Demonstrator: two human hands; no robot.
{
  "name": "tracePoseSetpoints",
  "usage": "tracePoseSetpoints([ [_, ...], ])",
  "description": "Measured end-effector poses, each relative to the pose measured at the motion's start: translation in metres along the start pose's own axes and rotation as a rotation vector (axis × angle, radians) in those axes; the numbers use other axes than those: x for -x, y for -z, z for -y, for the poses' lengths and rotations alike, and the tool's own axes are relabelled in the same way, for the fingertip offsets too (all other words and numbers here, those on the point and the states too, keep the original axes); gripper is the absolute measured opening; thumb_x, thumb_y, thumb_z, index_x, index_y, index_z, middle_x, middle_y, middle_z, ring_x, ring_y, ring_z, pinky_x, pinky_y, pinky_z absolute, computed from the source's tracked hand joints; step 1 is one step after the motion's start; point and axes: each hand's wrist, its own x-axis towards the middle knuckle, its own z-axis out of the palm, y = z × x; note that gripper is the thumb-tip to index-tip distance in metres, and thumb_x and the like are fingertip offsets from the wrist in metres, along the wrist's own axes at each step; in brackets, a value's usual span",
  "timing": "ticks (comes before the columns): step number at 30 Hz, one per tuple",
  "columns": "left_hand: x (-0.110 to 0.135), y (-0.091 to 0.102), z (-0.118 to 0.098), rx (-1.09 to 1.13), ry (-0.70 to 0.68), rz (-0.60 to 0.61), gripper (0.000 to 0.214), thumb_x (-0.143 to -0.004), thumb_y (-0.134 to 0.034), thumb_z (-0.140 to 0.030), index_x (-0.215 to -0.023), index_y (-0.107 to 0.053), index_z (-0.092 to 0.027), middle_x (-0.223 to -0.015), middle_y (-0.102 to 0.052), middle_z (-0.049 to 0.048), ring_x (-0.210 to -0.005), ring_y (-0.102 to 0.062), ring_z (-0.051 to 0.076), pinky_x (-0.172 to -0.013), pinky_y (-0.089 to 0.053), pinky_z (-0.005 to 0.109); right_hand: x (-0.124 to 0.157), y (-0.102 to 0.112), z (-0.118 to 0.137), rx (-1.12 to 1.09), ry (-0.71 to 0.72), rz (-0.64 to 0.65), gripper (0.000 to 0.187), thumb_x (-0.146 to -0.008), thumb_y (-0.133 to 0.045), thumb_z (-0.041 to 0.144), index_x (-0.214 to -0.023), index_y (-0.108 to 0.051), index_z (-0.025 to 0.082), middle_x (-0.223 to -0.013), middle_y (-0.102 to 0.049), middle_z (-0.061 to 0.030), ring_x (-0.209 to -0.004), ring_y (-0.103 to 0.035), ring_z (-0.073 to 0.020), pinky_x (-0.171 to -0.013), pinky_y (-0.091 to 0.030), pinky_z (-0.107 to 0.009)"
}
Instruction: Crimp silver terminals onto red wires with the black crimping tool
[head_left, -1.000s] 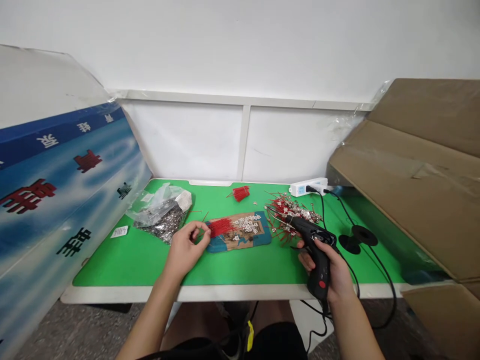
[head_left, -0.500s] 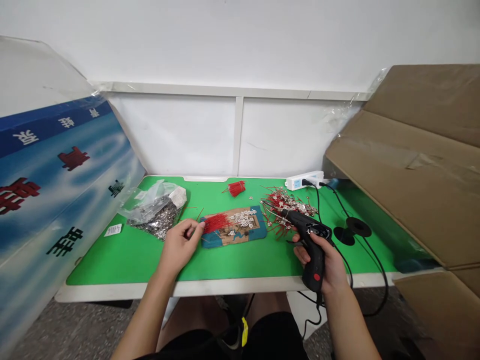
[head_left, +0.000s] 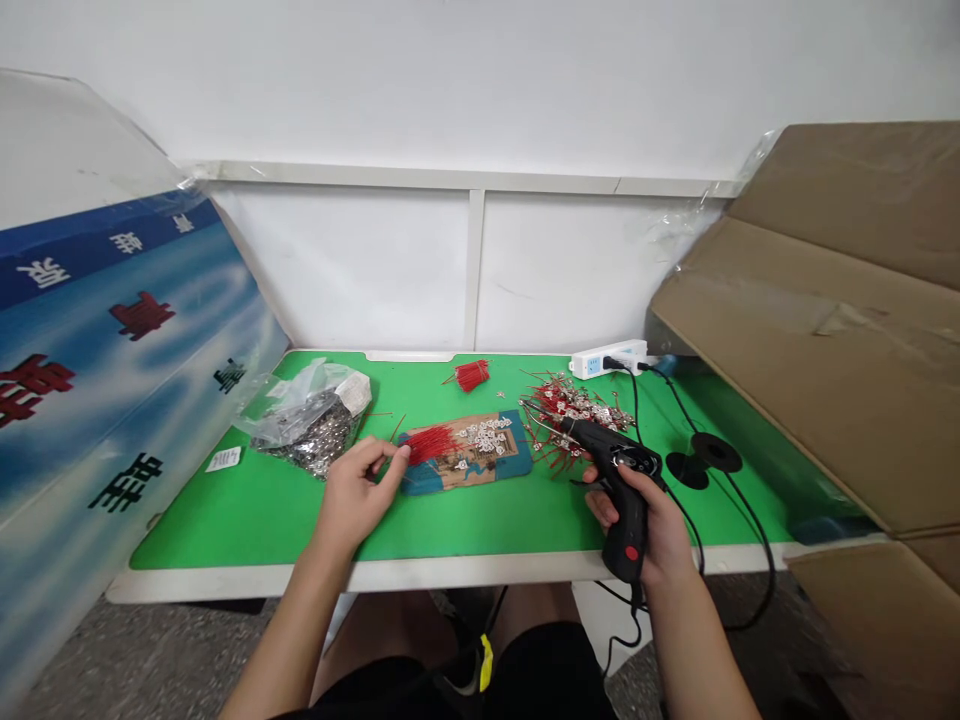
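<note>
My right hand [head_left: 654,530] is wrapped round the grip of a black soldering gun [head_left: 616,482] whose tip points at a pile of red wires with metal tabs [head_left: 570,410]. My left hand [head_left: 356,495] rests on the green table [head_left: 247,510], its fingertips pinched at the end of a bundle of red wires [head_left: 431,442]. That bundle lies on a cardboard piece [head_left: 469,455] scattered with small metal tabs. Whether the fingers hold a single wire is too small to tell.
A clear bag of metal parts [head_left: 315,420] lies at the left, with a small white label [head_left: 224,459] beside it. A second red wire bundle [head_left: 472,375], a white power strip [head_left: 609,360] and a black spool [head_left: 703,462] sit farther back. Cardboard boxes [head_left: 840,320] flank the right, a blue box [head_left: 112,360] the left.
The view has drifted slightly, so everything sits a little higher and further left. Both hands keep their places and grips.
</note>
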Motion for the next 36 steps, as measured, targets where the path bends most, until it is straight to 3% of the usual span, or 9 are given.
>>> tracePoseSetpoints([
  [5,0.001,-0.002,-0.004,-0.082,-0.123,0.104,0.020,-0.098,-0.063,-0.036,-0.094,-0.075,-0.020,-0.077,-0.060,0.0006,-0.065,-0.051,0.012,-0.064,-0.039,0.025,0.001,0.001,0.000,-0.005,-0.004,0.002,0.034,-0.076,-0.082,0.038,-0.097,-0.077,0.012,-0.086,-0.067,-0.0087,-0.051,-0.045,-0.0083,-0.046,-0.041,-0.021],
  [11,0.001,-0.010,-0.004,-0.164,-0.178,0.174,0.022,-0.099,-0.059,-0.036,-0.096,-0.075,-0.021,-0.088,-0.067,0.0030,-0.078,-0.063,0.014,-0.072,-0.045,0.025,0.000,0.001,0.000,-0.009,-0.003,0.004,0.036,-0.076,-0.082,0.037,-0.100,-0.078,0.011,-0.087,-0.068,-0.0095,-0.051,-0.045,-0.0087,-0.045,-0.041,-0.022],
  [18,0.002,-0.011,-0.005,-0.148,-0.202,0.171,0.023,-0.099,-0.058,-0.038,-0.098,-0.075,-0.023,-0.092,-0.069,0.0028,-0.083,-0.067,0.015,-0.076,-0.047,0.025,0.000,-0.001,-0.001,0.019,0.016,0.006,0.035,-0.076,-0.082,0.039,-0.099,-0.078,0.013,-0.087,-0.070,-0.0089,-0.048,-0.045,-0.0077,-0.044,-0.038,-0.021],
  [23,0.000,-0.009,-0.004,-0.152,-0.178,0.199,0.025,-0.097,-0.059,-0.042,-0.094,-0.074,-0.023,-0.090,-0.069,0.0018,-0.074,-0.064,0.015,-0.066,-0.045,0.025,0.001,-0.001,-0.002,0.015,0.023,0.027,0.034,-0.079,-0.080,0.038,-0.099,-0.077,0.011,-0.086,-0.069,-0.0085,-0.050,-0.046,-0.0067,-0.046,-0.039,-0.019],
  [36,0.002,-0.011,-0.006,-0.188,-0.175,0.225,0.024,-0.099,-0.057,-0.039,-0.091,-0.072,-0.022,-0.086,-0.066,0.0020,-0.074,-0.061,0.014,-0.069,-0.043,0.026,0.000,0.003,-0.003,0.039,0.004,0.017,0.030,-0.080,-0.079,0.039,-0.093,-0.078,0.012,-0.087,-0.069,-0.0101,-0.051,-0.045,-0.0080,-0.046,-0.040,-0.021],
])
